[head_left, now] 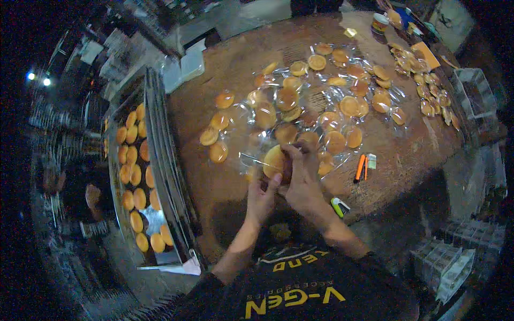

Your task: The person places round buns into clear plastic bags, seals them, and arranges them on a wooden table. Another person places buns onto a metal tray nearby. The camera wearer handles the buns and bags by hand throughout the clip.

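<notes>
Close to my body, over the near side of the brown table (184,115), both hands hold one round golden bun (273,161). My left hand (261,198) grips its lower edge, thumb against its face. From the right, my right hand (304,179) pinches its upper edge with bent fingers. A shiny strip beside the bun looks like clear plastic, but I cannot tell whether it wraps the bun. Just beyond my hands lie many round buns (335,142), a number of them in clear plastic bags. Several buns (218,152) rest left of this group.
Left of the table stands a stack of metal trays (160,144), the top one bearing rows of buns (140,198). An orange cutter (360,167) and a green stapler (339,206) lie near my right forearm. Far right are bagged buns (428,96), a tin (379,23) and a clear bin (476,93).
</notes>
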Tool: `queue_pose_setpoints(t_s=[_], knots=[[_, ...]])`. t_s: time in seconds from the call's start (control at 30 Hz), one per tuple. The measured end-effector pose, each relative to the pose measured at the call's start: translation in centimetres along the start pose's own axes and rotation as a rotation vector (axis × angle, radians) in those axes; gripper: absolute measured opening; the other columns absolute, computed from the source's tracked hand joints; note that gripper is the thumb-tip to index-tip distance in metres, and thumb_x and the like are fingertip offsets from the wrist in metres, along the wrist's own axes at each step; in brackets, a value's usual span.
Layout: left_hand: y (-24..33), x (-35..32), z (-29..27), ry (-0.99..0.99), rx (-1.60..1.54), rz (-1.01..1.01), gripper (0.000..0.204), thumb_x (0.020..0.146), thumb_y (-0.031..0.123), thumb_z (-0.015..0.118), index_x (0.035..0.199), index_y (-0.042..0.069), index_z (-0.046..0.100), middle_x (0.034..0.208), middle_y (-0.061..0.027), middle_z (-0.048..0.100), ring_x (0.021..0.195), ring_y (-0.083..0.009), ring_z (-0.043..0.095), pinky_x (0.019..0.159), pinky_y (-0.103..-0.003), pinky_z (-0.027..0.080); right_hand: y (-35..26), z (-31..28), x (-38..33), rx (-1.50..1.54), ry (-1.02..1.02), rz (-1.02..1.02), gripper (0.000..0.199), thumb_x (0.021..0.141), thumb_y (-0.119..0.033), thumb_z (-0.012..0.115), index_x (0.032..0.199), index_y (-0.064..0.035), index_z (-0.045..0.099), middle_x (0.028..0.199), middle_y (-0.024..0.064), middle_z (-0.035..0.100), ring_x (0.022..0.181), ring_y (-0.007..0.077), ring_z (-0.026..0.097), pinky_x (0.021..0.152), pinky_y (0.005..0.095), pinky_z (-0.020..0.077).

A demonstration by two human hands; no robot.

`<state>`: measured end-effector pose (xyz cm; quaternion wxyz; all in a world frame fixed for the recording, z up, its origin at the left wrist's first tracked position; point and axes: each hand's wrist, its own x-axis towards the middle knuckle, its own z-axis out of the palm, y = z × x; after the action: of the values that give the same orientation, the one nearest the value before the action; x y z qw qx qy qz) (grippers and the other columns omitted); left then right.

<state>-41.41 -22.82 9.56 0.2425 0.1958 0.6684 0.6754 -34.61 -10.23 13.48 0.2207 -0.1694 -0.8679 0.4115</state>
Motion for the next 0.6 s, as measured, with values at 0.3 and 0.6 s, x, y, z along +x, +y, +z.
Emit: queue_pose_setpoints(t_s=[0.3, 0.6], knots=[[2.1, -5.6, -7.3, -0.017, -0.559, -0.227, 0.047, 0.093, 0.017, 0.067, 0.134, 0.001, 0.054, 0.123, -0.0091, 0.064, 0.112, -0.0197, 0.062, 0.099, -0.036, 0.05, -4.1, 0.3, -2.9, 0.75, -0.139, 0.286, 0.068, 0.098, -0.023, 0.066, 0.153, -0.0061, 0.029, 0.134, 0.0099, 0.051, 0.12, 0.0208, 0.049, 0.102, 0.0354, 0.0426], [2.4, -11.7, -14.0, -0.428, 0.258, 0.245, 0.104, 0.083, 0.029, 0.081, 0.16, 0.009, 0.014, 0.15, -0.0138, 0.04, 0.138, -0.0294, 0.04, 0.116, -0.041, 0.033, -12.3, -1.7, -11.2, -0.069, -0.042, -0.371, 0.021, 0.086, -0.012, 0.072, 0.105, -0.0042, 0.071, 0.113, 0.0101, 0.063, 0.108, 0.0317, 0.059, 0.093, 0.0406, 0.0459]])
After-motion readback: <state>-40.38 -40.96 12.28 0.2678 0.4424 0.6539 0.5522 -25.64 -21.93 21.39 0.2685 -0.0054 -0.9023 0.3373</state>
